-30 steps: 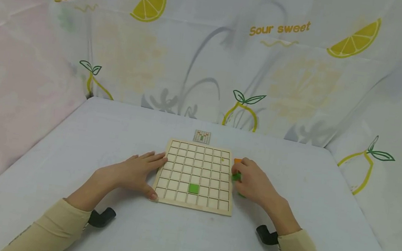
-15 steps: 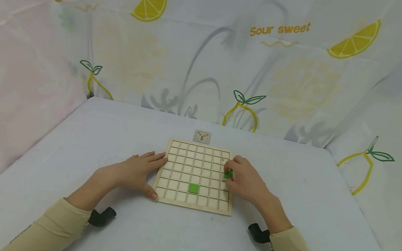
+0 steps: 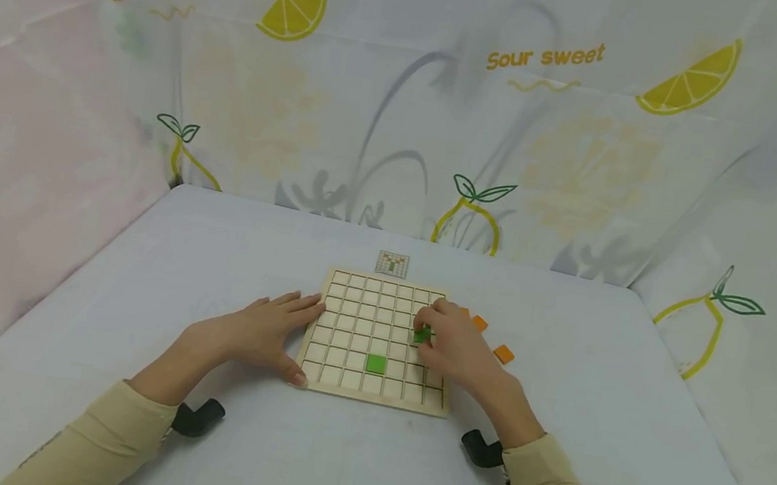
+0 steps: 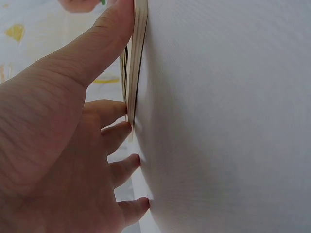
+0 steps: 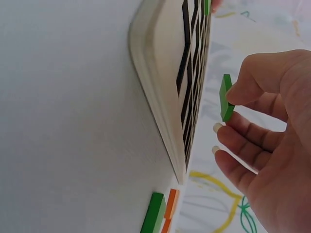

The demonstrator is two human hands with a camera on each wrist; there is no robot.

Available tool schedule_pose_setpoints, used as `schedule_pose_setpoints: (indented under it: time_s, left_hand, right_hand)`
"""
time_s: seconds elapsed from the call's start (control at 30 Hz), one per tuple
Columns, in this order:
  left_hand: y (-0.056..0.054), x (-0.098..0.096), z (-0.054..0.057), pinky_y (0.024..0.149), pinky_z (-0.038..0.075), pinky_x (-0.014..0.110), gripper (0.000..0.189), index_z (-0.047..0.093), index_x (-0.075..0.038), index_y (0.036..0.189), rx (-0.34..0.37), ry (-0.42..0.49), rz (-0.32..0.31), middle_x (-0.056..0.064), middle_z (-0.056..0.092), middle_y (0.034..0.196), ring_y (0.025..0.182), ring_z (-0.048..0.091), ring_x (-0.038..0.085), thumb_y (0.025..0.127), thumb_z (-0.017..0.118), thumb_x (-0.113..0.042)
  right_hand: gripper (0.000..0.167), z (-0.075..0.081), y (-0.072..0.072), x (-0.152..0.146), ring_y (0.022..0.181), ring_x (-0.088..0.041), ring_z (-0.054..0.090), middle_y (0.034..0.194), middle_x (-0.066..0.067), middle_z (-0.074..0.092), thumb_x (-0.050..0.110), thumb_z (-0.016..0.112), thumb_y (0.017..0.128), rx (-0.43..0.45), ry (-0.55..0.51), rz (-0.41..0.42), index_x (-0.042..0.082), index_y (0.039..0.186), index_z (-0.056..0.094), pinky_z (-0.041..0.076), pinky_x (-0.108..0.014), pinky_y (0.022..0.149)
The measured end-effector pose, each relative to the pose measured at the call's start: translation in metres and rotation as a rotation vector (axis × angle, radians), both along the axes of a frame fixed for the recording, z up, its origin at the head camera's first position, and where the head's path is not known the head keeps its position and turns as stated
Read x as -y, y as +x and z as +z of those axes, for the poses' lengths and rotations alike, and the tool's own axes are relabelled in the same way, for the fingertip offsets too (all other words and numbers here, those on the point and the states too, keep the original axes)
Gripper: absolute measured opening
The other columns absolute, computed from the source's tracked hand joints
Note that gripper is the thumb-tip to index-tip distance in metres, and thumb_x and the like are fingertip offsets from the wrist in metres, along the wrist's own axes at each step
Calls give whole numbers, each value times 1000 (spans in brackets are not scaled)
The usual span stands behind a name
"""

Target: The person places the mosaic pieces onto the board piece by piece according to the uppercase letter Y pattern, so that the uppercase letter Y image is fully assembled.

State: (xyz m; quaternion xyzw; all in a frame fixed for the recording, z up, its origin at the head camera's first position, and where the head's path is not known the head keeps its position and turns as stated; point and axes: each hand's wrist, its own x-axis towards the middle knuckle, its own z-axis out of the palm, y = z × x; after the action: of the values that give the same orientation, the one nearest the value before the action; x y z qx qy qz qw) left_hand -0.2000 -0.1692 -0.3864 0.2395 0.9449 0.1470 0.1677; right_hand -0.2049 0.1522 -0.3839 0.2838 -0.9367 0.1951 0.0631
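- The left hand (image 3: 264, 332) spreads its fingers, touching the left edge of the board (image 3: 362, 326).
- The right hand (image 3: 463, 347), fingers bent, pinches a green tile (image 3: 422, 335) over the board's right side.
- A second green tile (image 3: 376, 364) sits in the board.
- Orange tiles (image 3: 504, 355) lie on the worktop (image 3: 331, 470).

Left hand (image 4: 63, 133), fingers (image 4: 116, 138) spread, touching board (image 4: 136, 58)

Smooth, matt wooden grid board (image 3: 363, 326)
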Motion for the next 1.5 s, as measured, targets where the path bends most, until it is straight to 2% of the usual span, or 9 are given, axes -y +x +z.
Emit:
schedule_pose_setpoints:
  time_s: [0.2,0.47,0.73,1.13,1.5]
  left_hand:
    - [0,-1,2,117,16,70,118,24,-12,159,-3,2,-5,9,18,168,154,13,40,69,80,-64]
    - [1,-1,4,116,16,71,117,25,-12,159,0,6,-3,9,19,167,154,14,41,69,81,-63]
    - [1,-1,2,116,18,71,116,26,-11,158,-15,-1,-12,10,20,167,153,16,41,70,81,-63]
    - [0,-1,3,116,19,71,117,25,-10,158,-26,0,-24,11,20,167,153,16,42,70,79,-65]
    - [0,0,1,116,18,70,117,25,-12,159,-22,3,-19,9,19,167,154,15,41,70,78,-66]
  right_hand:
    - [22,-3,1,9,78,-13,44,89,1,53,-1,63,76,-6,10,25,14,92,66,40,-25,66]
    - [22,-5,2,20,80,-13,46,90,1,55,-1,63,75,-33,16,78,15,91,65,42,-25,69]
    - [19,-2,4,28,81,-10,46,92,4,55,2,64,81,-9,32,74,17,92,66,42,-23,68]
    - [19,-1,6,37,78,-11,46,91,1,56,2,63,80,12,25,107,14,94,66,42,-24,67]
    - [22,-5,6,43,79,-9,45,92,2,57,2,61,80,67,38,87,14,97,68,43,-23,68]
